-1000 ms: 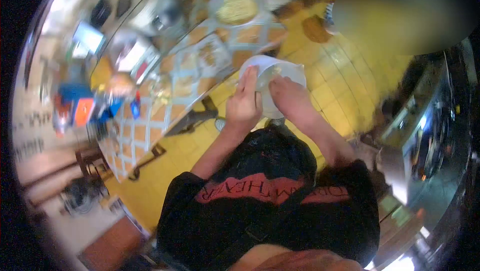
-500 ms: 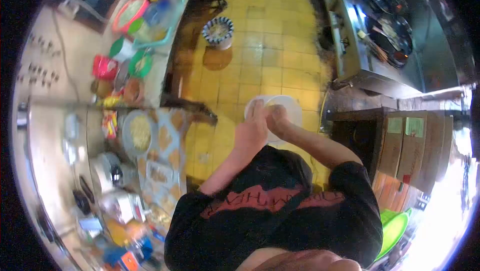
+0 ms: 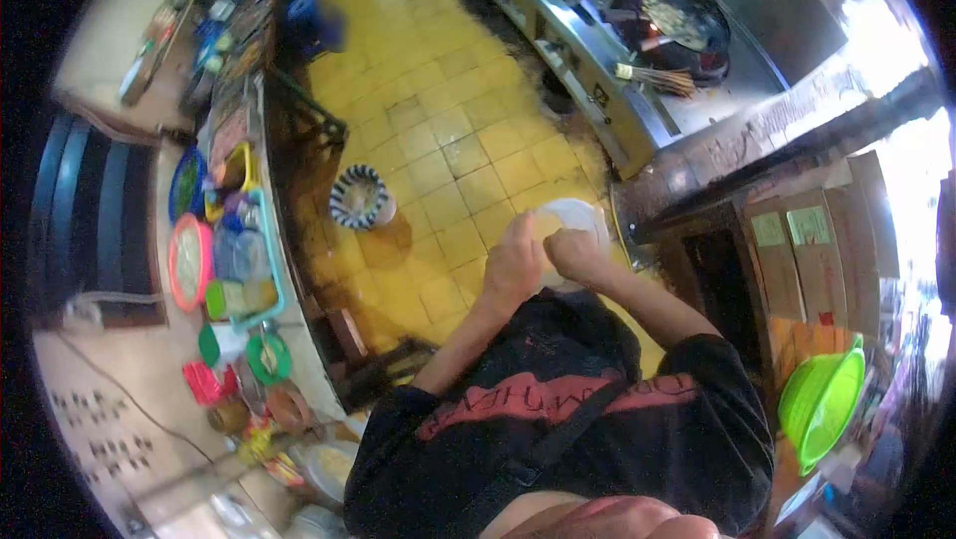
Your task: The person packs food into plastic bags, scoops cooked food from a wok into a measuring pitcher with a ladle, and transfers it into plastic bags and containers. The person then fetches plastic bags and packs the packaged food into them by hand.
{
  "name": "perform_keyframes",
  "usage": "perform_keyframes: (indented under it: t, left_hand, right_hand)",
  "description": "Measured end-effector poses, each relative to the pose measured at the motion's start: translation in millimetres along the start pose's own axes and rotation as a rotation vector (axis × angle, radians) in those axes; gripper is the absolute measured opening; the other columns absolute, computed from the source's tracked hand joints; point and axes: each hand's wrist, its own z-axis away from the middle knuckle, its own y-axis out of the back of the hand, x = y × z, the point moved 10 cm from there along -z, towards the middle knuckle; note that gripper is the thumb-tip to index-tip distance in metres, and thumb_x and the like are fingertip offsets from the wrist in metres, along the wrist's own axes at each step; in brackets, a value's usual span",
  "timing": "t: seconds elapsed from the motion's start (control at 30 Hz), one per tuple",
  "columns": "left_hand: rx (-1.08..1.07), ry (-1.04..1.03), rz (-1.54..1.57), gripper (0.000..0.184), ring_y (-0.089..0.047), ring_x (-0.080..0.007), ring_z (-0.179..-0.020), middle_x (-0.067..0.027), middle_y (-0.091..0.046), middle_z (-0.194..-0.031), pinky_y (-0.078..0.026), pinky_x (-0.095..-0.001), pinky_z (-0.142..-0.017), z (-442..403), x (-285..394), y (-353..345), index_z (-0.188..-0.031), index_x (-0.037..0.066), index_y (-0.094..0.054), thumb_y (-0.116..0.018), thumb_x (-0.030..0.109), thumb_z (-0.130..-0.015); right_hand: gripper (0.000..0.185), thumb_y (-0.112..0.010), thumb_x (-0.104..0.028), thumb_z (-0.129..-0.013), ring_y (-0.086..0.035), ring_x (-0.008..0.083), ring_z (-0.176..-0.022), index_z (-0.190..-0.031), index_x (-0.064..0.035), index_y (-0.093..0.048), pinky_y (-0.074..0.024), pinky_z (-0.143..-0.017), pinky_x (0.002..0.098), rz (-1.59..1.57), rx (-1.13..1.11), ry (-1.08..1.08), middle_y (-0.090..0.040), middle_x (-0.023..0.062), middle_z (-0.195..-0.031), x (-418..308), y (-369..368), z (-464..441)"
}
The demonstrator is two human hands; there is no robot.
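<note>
My left hand [image 3: 513, 265] is raised in front of my body, its fingers closed together and pointing forward. Close beside it, my right hand [image 3: 576, 257] is curled into a fist. Whatever the fingers may be gripping is hidden or too small to name. Just beyond and partly behind the hands is a whitish tub [image 3: 583, 213], its near part covered by my right hand.
A black-and-white striped basin [image 3: 360, 198] stands ahead on the yellow tiled floor [image 3: 438, 131]. The left counter holds a pink-rimmed bowl [image 3: 187, 260] and a turquoise tray [image 3: 271, 270]. Right are a wok [image 3: 687, 31] with food, cardboard boxes [image 3: 817, 250] and a green basket [image 3: 822, 405].
The view has turned, so the counter, basin and stove sit elsewhere in the picture. My hands were together over the tub; now they are slightly apart, nearer my body.
</note>
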Motion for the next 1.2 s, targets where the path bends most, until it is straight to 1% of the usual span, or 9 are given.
perform_keyframes:
  t: [0.13,0.33,0.47,0.6,0.73,0.93,1.0,1.03,1.2]
  left_hand:
    - [-0.004,-0.108,0.05,0.039,-0.054,-0.0422,-0.1,-0.0275,-0.055,-0.107,-0.044,-0.0446,-0.085,-76,-27,-18,-0.117,-0.007,-0.047,-0.044,0.007,-0.081]
    - [-0.161,-0.134,0.202,0.044,-0.053,-0.0415,-0.103,-0.03,-0.054,-0.111,-0.043,-0.0425,-0.088,-178,5,-57,-0.119,-0.009,-0.045,-0.043,0.008,-0.079]
    - [-0.239,-0.202,0.326,0.042,-0.054,-0.0413,-0.102,-0.0305,-0.055,-0.108,-0.044,-0.0419,-0.086,-253,43,-112,-0.117,-0.009,-0.047,-0.044,0.009,-0.079]
    - [-0.336,-0.228,0.393,0.042,-0.058,-0.0383,-0.096,-0.0286,-0.059,-0.1,-0.046,-0.0406,-0.082,-346,103,-187,-0.116,-0.009,-0.048,-0.044,0.008,-0.077]
    - [-0.383,-0.263,0.519,0.045,-0.06,-0.0351,-0.092,-0.0247,-0.061,-0.097,-0.046,-0.039,-0.08,-395,136,-251,-0.117,-0.007,-0.047,-0.045,0.008,-0.075]
    - [-0.369,-0.373,0.342,0.047,-0.06,-0.0337,-0.095,-0.0232,-0.06,-0.103,-0.047,-0.0382,-0.082,-438,144,-330,-0.12,0.0,-0.048,-0.047,0.008,-0.073]
    - [-0.436,-0.358,0.316,0.049,-0.059,-0.0344,-0.096,-0.0234,-0.06,-0.102,-0.047,-0.0387,-0.083,-439,150,-347,-0.121,0.002,-0.048,-0.049,0.01,-0.073]
    - [-0.621,-0.103,0.413,0.049,-0.063,-0.033,-0.085,-0.0238,-0.061,-0.099,-0.05,-0.0385,-0.075,-438,132,-374,-0.121,0.002,-0.047,-0.049,0.01,-0.074]
    - [-0.604,-0.235,0.375,0.051,-0.064,-0.0269,-0.059,-0.0223,-0.062,-0.091,-0.051,-0.0353,-0.055,-466,106,-437,-0.127,0.004,-0.043,-0.052,0.011,-0.077]
  right_hand:
    - [0.009,-0.058,-0.011,-0.075,-0.064,0.0236,-0.07,-0.074,-0.0027,-0.062,-0.0491,-0.059,0.0367,-0.271,0.234,-0.139,-0.064,0.0157,-0.075,43,119,24]
    - [0.013,-0.069,-0.002,-0.071,-0.063,0.0172,-0.068,-0.078,-0.0013,-0.059,-0.0489,-0.061,0.0261,-1.367,0.712,-0.116,-0.064,0.0088,-0.074,137,235,68]
    - [0.019,-0.072,0.002,-0.071,-0.061,0.0143,-0.068,-0.083,0.0028,-0.058,-0.048,-0.062,0.024,-1.962,0.906,0.402,-0.065,0.0114,-0.081,143,306,112]
    - [0.059,-0.068,0.004,-0.074,-0.063,0.0149,-0.065,-0.121,0.0133,-0.035,-0.0479,-0.055,0.0216,-1.808,0.798,1.3,-0.066,0.0198,-0.085,157,373,138]
    - [0.053,-0.065,0.006,-0.077,-0.063,0.0252,-0.057,-0.116,0.0175,-0.031,-0.0487,-0.046,0.0291,-2.136,0.776,1.161,-0.062,0.0226,-0.07,203,376,134]
    - [0.074,-0.062,0.004,-0.079,-0.064,0.0254,-0.057,-0.13,0.019,-0.01,-0.0482,-0.045,0.0284,-1.809,1.047,1.169,-0.062,0.0238,-0.07,261,386,154]
    - [0.074,-0.063,0.004,-0.077,-0.063,0.0146,-0.061,-0.132,0.014,-0.015,-0.0468,-0.051,0.0205,-1.743,1.102,0.969,-0.065,0.023,-0.09,278,378,158]
    - [0.076,-0.059,0.005,-0.077,-0.063,0.0166,-0.06,-0.135,0.0125,-0.01,-0.0474,-0.051,0.0219,-1.777,1.132,0.853,-0.063,0.0256,-0.096,289,365,161]
    - [0.057,-0.055,-0.001,-0.082,-0.06,0.0163,-0.059,-0.132,0.0064,-0.029,-0.0434,-0.048,0.0214,-1.752,1.715,-0.023,-0.062,0.0234,-0.1,361,292,170]
